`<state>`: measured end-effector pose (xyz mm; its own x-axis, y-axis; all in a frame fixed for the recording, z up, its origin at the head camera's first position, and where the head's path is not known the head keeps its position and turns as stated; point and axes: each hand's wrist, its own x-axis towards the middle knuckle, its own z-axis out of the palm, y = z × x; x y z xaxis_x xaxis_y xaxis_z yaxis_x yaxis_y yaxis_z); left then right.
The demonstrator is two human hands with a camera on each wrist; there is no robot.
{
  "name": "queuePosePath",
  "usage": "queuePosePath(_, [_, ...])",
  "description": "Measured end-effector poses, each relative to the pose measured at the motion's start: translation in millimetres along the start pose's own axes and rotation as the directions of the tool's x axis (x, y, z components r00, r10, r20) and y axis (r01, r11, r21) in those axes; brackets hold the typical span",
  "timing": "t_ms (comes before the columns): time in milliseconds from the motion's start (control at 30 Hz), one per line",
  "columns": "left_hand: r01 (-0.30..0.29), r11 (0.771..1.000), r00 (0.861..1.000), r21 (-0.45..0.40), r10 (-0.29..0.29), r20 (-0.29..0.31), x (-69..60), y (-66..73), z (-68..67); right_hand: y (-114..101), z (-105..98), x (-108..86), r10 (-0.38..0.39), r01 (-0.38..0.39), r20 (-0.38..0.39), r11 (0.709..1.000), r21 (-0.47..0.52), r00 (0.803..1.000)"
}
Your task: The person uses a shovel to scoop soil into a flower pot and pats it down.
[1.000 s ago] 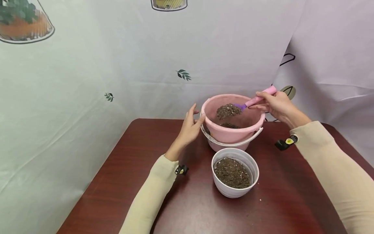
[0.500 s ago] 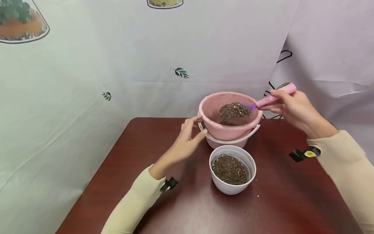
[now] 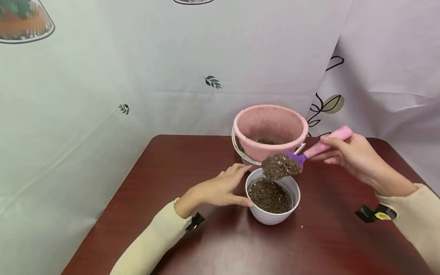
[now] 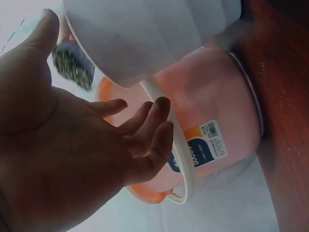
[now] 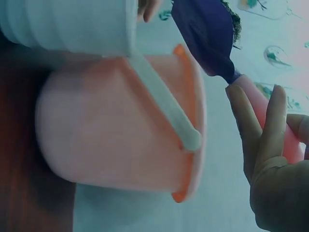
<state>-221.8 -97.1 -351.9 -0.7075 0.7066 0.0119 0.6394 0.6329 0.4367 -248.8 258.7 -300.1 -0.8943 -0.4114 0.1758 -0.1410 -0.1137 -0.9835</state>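
My right hand point(image 3: 361, 162) grips the pink handle of a garden trowel point(image 3: 328, 143). Its purple blade point(image 5: 205, 36) bears a heap of dark soil point(image 3: 280, 167) above the back rim of a white ribbed pot point(image 3: 271, 219). Inside that pot lies more soil point(image 3: 269, 196), below the rim. My left hand point(image 3: 216, 190) is at the pot's left side, thumb and fingers spread toward the rim; whether they touch it I cannot tell. Behind the pot stands a pink bucket point(image 3: 251, 149) with some soil low inside, its white handle hanging down.
All this stands on a dark red-brown table point(image 3: 165, 172). A pale printed cloth point(image 3: 154, 68) hangs behind it. A few white specks lie on the table right of the pot. The bucket is close behind the pot.
The loaded trowel has come out of the bucket's opening, forward and down to above the white pot. My left hand has moved from the bucket's left side to the pot's left side.
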Motion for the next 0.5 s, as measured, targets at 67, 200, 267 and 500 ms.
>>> queuePosePath(67, [-0.004, 1.000, 1.000, 0.011, 0.004, 0.016, 0.1, -0.1, 0.9, 8, 5, -5.6, 0.018, -0.020, -0.026, 0.997, -0.081, 0.999])
queuePosePath(200, [-0.025, 0.999, 1.000, 0.037, 0.024, 0.010, 1.0, -0.5, 3.4, 23, 15, -13.5, 0.060, -0.074, -0.072, 0.978, -0.196, 0.996])
queuePosePath(267, [-0.034, 0.998, 0.999, 0.049, 0.034, 0.003, 1.6, -0.8, 4.9, 29, 18, -14.0, 0.064, -0.080, -0.072, 0.967, -0.241, 0.995])
queuePosePath(500, [-0.039, 0.997, 0.999, 0.063, 0.039, -0.001, 2.2, 0.9, 6.0, 37, 25, -5.5, 0.047, -0.071, -0.084, 0.949, -0.306, 0.995])
